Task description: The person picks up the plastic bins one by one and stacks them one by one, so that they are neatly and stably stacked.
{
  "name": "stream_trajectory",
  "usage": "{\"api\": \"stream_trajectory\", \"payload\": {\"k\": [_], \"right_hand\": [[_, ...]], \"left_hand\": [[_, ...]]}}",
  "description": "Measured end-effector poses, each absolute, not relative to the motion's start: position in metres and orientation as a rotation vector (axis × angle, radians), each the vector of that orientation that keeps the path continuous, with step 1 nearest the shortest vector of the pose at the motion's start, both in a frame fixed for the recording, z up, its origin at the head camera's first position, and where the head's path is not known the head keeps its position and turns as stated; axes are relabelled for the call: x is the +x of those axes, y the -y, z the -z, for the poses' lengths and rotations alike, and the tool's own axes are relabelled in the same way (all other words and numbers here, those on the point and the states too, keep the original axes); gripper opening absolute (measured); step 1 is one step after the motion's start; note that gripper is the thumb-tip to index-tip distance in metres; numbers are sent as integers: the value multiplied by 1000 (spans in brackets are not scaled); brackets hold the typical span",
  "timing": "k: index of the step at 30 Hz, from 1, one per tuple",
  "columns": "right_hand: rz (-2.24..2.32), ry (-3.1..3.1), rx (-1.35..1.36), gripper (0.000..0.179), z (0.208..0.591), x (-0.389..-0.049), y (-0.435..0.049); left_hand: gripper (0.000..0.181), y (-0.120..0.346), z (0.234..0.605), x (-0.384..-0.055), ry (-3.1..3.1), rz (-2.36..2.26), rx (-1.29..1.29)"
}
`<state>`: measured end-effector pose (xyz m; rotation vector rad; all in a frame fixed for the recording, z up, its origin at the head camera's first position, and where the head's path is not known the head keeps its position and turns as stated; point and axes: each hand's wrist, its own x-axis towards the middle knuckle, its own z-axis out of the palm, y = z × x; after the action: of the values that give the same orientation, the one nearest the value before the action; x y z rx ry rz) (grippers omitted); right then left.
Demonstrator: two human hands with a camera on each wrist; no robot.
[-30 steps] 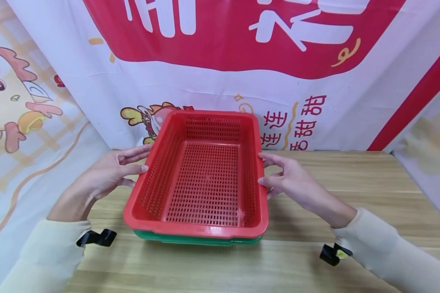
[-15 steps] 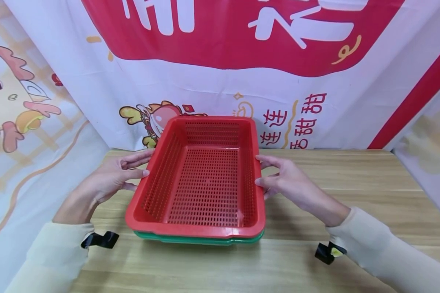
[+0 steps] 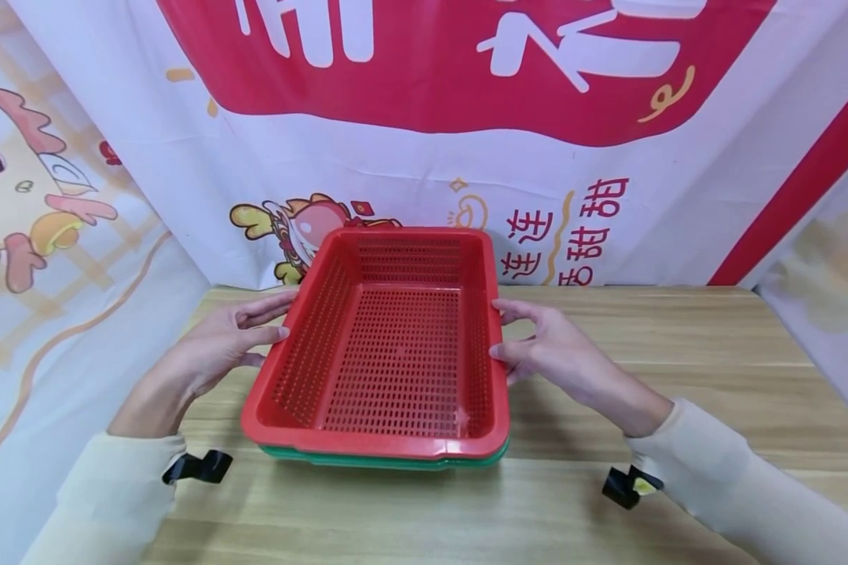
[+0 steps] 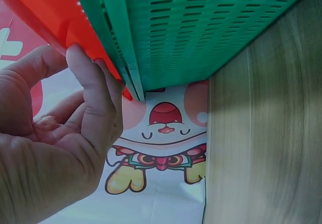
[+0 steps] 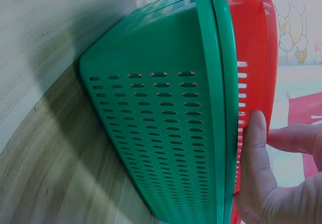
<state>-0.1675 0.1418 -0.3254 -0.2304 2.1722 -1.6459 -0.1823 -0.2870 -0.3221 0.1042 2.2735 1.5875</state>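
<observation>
A red perforated plastic basket [image 3: 367, 442] sits nested in green slotted baskets [image 3: 356, 460], which rest on the wooden table. Two green rims [image 5: 220, 83] show one against the other in the right wrist view, with part of the red wall above them. My left hand [image 3: 215, 345] holds the red rim at its left side, thumb on top and fingers beneath. On the opposite side, my right hand [image 3: 554, 345] pinches the red rim the same way. Nothing lies inside the red basket.
The wood-grain table [image 3: 678, 377] extends around the baskets. Directly behind them hangs a white and red printed cloth [image 3: 424, 157]. Another printed cloth [image 3: 78, 314] closes off the left side.
The far end of the red basket has come down, so it sits slightly lower in the green ones. Both hands have kept their hold and moved slightly inward.
</observation>
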Motion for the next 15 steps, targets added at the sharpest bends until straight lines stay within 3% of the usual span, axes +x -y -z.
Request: {"api": "stream_trajectory", "payload": {"k": [15], "right_hand": [[1608, -2190, -206, 76, 330, -169, -145]], "left_hand": [[70, 281, 327, -178, -2325, -1530, 74]]}}
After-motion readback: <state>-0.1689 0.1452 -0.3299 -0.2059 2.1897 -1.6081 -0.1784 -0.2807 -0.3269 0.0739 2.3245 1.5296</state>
